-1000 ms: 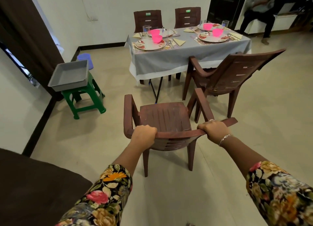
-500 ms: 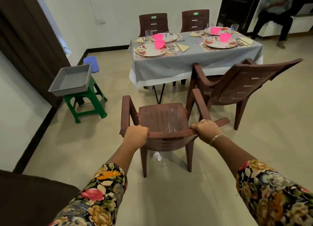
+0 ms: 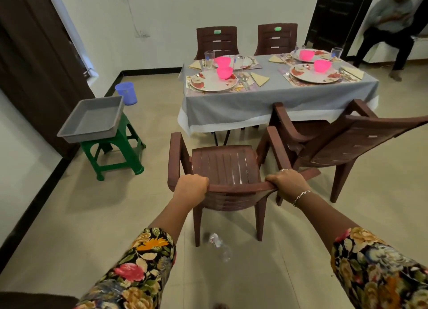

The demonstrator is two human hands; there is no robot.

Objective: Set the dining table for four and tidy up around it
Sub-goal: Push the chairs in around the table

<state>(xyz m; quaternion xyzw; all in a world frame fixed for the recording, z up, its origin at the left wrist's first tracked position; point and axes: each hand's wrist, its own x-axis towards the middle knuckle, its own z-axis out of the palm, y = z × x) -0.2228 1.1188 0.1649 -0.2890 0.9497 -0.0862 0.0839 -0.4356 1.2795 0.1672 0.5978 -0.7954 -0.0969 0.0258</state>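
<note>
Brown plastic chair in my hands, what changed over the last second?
The brown plastic chair moved forward, nearer the grey-clothed dining table, uncovering a clear plastic bottle on the floor. Left hand and right hand still grip its backrest; place settings unchanged.

Feed is bright and evenly lit, the light soft and diffuse. Chair [image 3: 225, 167] and green stool [image 3: 115, 156] drop pale, fuzzy shadows leftward on the floor [image 3: 58, 227], so I place the source to the right. Faint sheen on the seat. Wide-angle bowing at edges — sleeves [image 3: 143, 267] and clear bottle [image 3: 220, 246] look smeared.
</note>
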